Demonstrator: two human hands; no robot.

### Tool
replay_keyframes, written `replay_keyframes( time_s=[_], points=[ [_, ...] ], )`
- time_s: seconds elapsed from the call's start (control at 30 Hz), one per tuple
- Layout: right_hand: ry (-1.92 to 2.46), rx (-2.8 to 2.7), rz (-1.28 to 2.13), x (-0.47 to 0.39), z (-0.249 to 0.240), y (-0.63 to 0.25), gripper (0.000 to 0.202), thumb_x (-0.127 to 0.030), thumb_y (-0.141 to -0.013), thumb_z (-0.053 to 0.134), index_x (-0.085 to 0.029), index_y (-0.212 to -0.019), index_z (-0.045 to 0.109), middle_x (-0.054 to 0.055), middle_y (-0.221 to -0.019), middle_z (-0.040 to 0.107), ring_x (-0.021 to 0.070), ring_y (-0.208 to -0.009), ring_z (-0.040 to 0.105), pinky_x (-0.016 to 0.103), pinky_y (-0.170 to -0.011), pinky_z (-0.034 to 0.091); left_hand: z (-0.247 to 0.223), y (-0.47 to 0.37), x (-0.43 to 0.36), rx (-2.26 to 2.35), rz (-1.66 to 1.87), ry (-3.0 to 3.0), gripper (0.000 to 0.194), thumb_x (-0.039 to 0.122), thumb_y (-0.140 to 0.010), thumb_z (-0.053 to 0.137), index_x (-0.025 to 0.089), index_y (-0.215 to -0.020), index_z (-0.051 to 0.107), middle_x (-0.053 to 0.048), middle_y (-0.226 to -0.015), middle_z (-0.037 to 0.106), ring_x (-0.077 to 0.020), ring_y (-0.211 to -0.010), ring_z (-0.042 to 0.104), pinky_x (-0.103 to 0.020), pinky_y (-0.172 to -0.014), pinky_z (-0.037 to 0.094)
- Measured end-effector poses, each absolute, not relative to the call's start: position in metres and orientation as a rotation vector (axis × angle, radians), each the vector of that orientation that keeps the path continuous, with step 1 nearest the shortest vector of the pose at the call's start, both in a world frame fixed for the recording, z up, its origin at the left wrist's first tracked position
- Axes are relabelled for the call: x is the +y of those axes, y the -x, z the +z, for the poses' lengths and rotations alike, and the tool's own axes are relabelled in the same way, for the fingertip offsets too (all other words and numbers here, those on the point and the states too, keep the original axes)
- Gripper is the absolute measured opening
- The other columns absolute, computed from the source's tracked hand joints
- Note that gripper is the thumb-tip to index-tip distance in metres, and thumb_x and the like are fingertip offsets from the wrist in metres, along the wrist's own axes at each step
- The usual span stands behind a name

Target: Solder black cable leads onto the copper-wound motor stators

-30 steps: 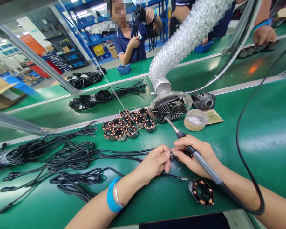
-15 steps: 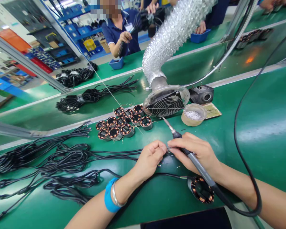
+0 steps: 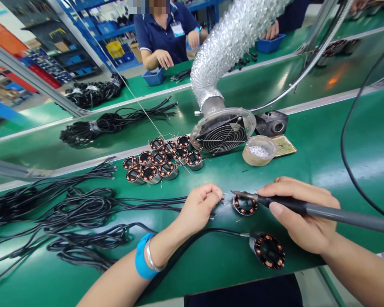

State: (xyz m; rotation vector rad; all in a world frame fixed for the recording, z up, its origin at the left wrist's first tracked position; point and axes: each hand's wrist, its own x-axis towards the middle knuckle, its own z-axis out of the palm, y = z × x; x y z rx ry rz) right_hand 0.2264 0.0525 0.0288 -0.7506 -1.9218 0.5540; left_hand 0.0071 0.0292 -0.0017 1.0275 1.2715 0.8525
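Note:
My right hand grips a soldering iron, its tip pointing left above a small copper-wound stator on the bench. My left hand is closed, thumb and finger pinching a thin wire whose end reaches towards the iron's tip; whether they touch I cannot tell. Closer to me lies another stator, tilted, with a black cable running to it. Black cables with bare coloured ends pass behind and under my left hand.
Several stators stand grouped by the fume extractor with its silver duct. A tub of shiny bits and an iron holder are to its right. Coiled black cables cover the left. A co-worker is across the bench.
My right hand has moved right, away from my left fingers, and the iron has swung down from pointing at the extractor to pointing left. The stator beneath its tip has come into view.

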Motion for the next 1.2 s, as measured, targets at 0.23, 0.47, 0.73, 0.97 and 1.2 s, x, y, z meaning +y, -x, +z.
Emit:
replay_keyframes(
  time_s=[0.23,0.47,0.73,0.97,1.2],
  points=[
    [0.755,-1.881,0.582,0.0532,0.0251,-0.2240,0.021,-0.014,-0.085,0.056,-0.027,-0.097,0.066,0.001,-0.075,0.068,0.0173,-0.056,0.059,0.032,-0.050,0.047,-0.0009,-0.0068,0.0296,1.284,0.854,-1.049,0.025,0.040,-0.082,0.058,0.017,-0.072,0.055,0.009,-0.053,0.032,-0.0078,-0.049,0.024,-0.022,-0.049,0.022],
    [0.770,-1.855,0.593,0.0528,0.0261,-0.2239,0.018,-0.015,-0.086,0.056,-0.026,-0.095,0.067,0.001,-0.075,0.068,0.0170,-0.058,0.059,0.032,-0.051,0.048,0.0008,-0.0065,0.0295,1.303,0.826,-1.096,0.024,0.038,-0.085,0.054,0.017,-0.072,0.054,0.008,-0.056,0.034,-0.0083,-0.051,0.025,-0.022,-0.050,0.023],
    [0.771,-1.873,0.602,0.0526,0.0250,-0.2210,0.020,-0.013,-0.084,0.056,-0.026,-0.096,0.066,0.001,-0.075,0.069,0.0168,-0.058,0.059,0.032,-0.050,0.047,0.0013,-0.0057,0.0288,1.319,0.808,-1.148,0.024,0.037,-0.087,0.052,0.017,-0.074,0.055,0.007,-0.058,0.037,-0.0088,-0.053,0.028,-0.022,-0.050,0.022],
    [0.770,-1.861,0.590,0.0512,0.0222,-0.2224,0.022,-0.013,-0.083,0.057,-0.026,-0.098,0.067,0.001,-0.075,0.069,0.0165,-0.056,0.058,0.032,-0.051,0.047,0.0052,-0.0058,0.0290,1.331,0.812,-1.175,0.024,0.035,-0.087,0.051,0.017,-0.073,0.054,0.006,-0.059,0.039,-0.0091,-0.055,0.032,-0.022,-0.052,0.025],
    [0.704,-1.868,0.585,0.0512,0.0252,-0.2184,0.020,-0.013,-0.081,0.058,-0.022,-0.096,0.067,0.001,-0.075,0.068,0.0145,-0.054,0.058,0.029,-0.047,0.046,0.0040,-0.0060,0.0288,1.339,0.784,-1.205,0.024,0.036,-0.088,0.051,0.017,-0.074,0.055,0.005,-0.061,0.041,-0.0094,-0.057,0.034,-0.022,-0.053,0.027]
  ],
)
